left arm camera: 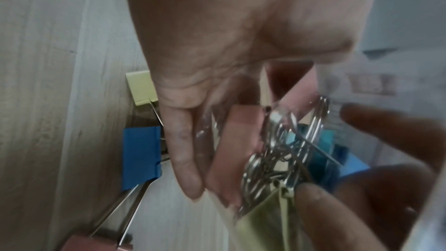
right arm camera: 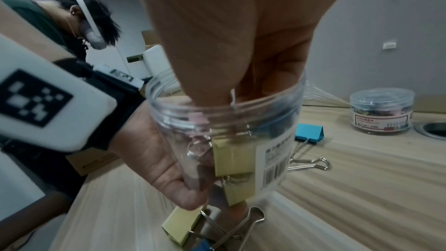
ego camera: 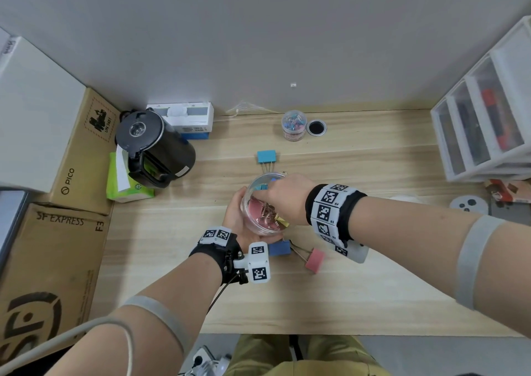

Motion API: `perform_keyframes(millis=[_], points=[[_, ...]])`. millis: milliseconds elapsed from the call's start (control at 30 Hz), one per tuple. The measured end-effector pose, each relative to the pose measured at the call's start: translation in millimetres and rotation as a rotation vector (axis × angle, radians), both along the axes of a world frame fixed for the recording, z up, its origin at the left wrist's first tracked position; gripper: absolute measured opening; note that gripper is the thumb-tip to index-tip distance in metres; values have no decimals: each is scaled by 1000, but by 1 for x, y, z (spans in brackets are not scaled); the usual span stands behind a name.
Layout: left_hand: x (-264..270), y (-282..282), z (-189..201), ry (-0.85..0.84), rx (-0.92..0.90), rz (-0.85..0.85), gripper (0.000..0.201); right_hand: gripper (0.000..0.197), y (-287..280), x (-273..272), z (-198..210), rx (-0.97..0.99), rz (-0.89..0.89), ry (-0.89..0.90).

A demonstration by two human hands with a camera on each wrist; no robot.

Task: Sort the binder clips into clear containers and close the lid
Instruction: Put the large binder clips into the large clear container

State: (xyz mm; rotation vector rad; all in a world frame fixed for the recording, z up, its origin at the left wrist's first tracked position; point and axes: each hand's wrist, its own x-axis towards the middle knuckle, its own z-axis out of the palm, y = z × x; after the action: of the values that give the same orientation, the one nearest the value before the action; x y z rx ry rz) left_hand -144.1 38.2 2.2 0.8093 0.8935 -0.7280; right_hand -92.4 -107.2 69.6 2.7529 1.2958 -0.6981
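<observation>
My left hand (ego camera: 237, 220) grips a clear container (right arm camera: 277, 121), tilted above the desk. Inside it lie a pink clip (ego camera: 256, 206), yellow clips (right arm camera: 231, 157) and a light blue clip (left arm camera: 324, 141). My right hand (ego camera: 284, 191) reaches into its mouth; whether those fingers (left arm camera: 362, 198) hold the light blue clip is unclear. On the desk lie a light blue clip (ego camera: 266, 156) behind the container, and a dark blue clip (ego camera: 279, 248), a pink clip (ego camera: 315, 260) and a yellow clip (right arm camera: 181, 224) below it.
A small lidded jar (ego camera: 293, 125) full of small clips stands at the back beside a round desk hole (ego camera: 316, 127). A black kettle (ego camera: 155, 148) and cardboard boxes (ego camera: 54, 260) are at the left. White drawers (ego camera: 482, 128) stand at the right.
</observation>
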Motion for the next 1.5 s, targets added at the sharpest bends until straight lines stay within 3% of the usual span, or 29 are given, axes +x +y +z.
perform_keyframes(millis=[133,300,400,567,633,733,833,1033,1133,1267,1500], points=[[-8,4,0,-20,5,34,68,40,-3,-3,-8,259,-40,-4],[-17,23,-3,-53,-47,47,71,32,-18,5,-16,477,-306,20],[-23,42,-7,-21,11,69,74,24,-32,15,-31,348,-458,44],[-35,59,-8,-25,44,114,74,29,-41,4,-63,-136,-449,286],[-40,64,-9,-30,53,124,74,32,-37,-10,-72,-229,-418,336],[-48,70,-12,-5,43,144,76,19,-28,-35,-81,-336,-394,316],[-56,76,-16,5,28,154,78,24,-21,-60,-89,-385,-383,285],[-67,85,-22,11,24,156,79,6,-19,-78,-107,-379,-482,223],[-68,87,-20,3,11,153,79,18,-25,-72,-108,-327,-548,188],[-67,88,-14,-14,-1,166,77,31,-28,-59,-103,-215,-654,273],[-73,96,-17,-16,-65,203,81,33,6,-52,-110,-14,-926,355]])
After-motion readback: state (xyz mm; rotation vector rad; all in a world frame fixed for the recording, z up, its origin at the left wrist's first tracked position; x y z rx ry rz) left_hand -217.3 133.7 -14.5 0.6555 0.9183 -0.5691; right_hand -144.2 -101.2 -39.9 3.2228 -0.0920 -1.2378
